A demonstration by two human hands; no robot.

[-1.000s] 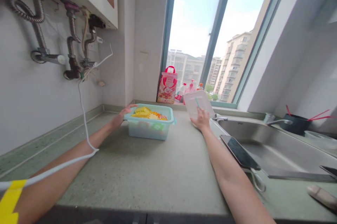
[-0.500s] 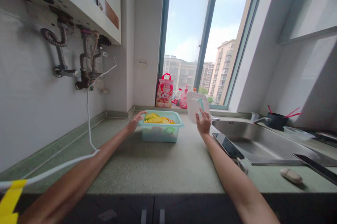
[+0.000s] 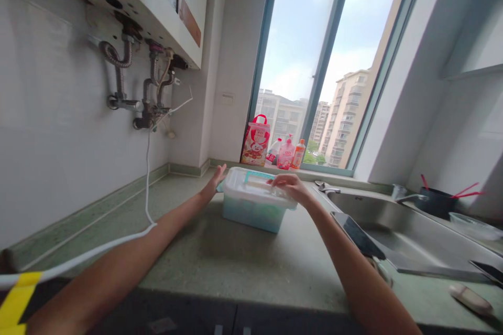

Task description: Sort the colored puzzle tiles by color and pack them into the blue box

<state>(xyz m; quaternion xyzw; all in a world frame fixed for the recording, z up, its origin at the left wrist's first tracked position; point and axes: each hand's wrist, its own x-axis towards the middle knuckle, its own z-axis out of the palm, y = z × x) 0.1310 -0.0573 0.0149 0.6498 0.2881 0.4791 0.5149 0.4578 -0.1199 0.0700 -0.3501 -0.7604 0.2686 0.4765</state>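
A light-green plastic food box stands on the counter in front of me, slightly turned. Its translucent white lid, with a teal strip on top, now lies over the box. My right hand rests on the right part of this lid, fingers bent over it. Whether the lid is snapped down all round I cannot tell. At the box's left end, my left hand is raised with fingers stretched, close to or touching the rim. The food inside shows only faintly through the walls.
The steel sink is to the right, a phone at its near edge. A pink bag and several bottles line the windowsill. A white cable crosses the left counter. A black pot stands far right.
My right hand has brought the lid left and down onto the box, covering the yellow food. My left hand stays at the box's left end. The view has shifted and tilted.
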